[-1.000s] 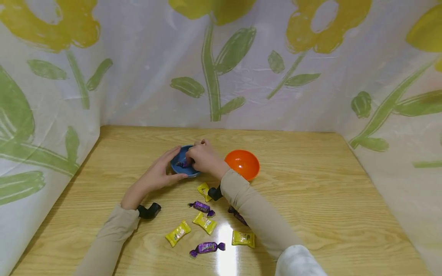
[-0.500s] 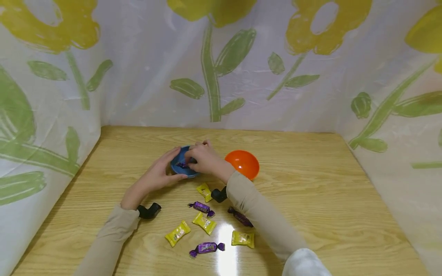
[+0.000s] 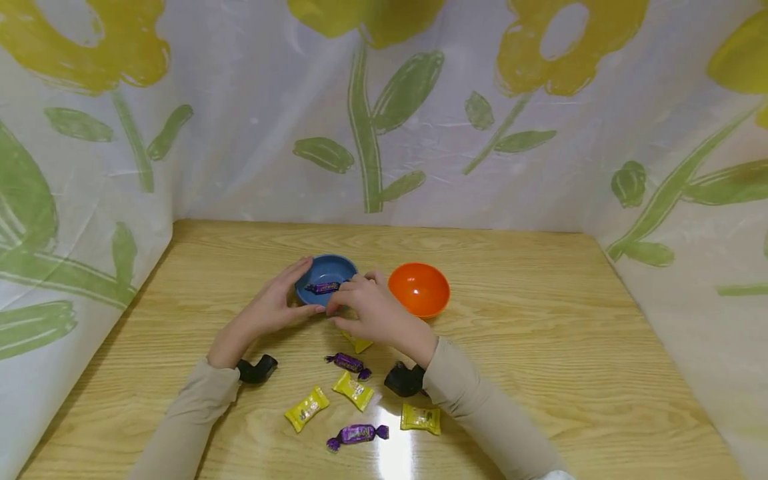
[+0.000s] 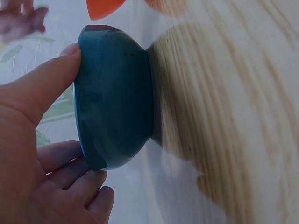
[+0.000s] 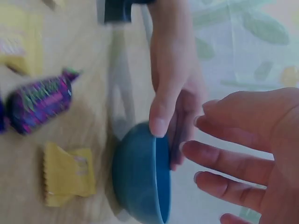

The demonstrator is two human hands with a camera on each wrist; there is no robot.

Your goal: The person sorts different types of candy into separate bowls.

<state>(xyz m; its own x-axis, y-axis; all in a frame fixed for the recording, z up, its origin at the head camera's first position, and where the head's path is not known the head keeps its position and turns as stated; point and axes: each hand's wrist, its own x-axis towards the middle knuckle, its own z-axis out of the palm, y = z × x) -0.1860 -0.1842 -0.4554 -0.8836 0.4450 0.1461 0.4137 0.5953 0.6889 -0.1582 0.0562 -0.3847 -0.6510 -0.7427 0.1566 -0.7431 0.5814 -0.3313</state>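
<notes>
My left hand [image 3: 269, 303] holds the blue bowl [image 4: 114, 98] by its side, thumb on the near rim and fingers along the far side. Inside the bowl lies one purple-wrapped candy [image 3: 323, 288]. My right hand [image 3: 384, 310] hovers at the bowl's near right edge. In the right wrist view its loosely bent fingers [image 5: 229, 156] hold nothing. Beneath that hand a yellow-wrapped candy [image 5: 70, 175] lies on the table, partly hidden in the head view. Closer to me are a purple candy [image 3: 349, 364] and another yellow candy [image 3: 353, 391].
An orange bowl [image 3: 420, 290] stands right of the blue one. Toward the front lie a yellow candy [image 3: 307, 409], a purple candy [image 3: 357, 435] and a yellow candy [image 3: 420, 419]. Flower-printed cloth [image 3: 252, 133] surrounds the wooden table [image 3: 540, 320].
My right hand has come out of the blue bowl, moving toward me and right, leaving the purple candy inside. My left hand stays on the bowl. The right wrist now covers another purple candy.
</notes>
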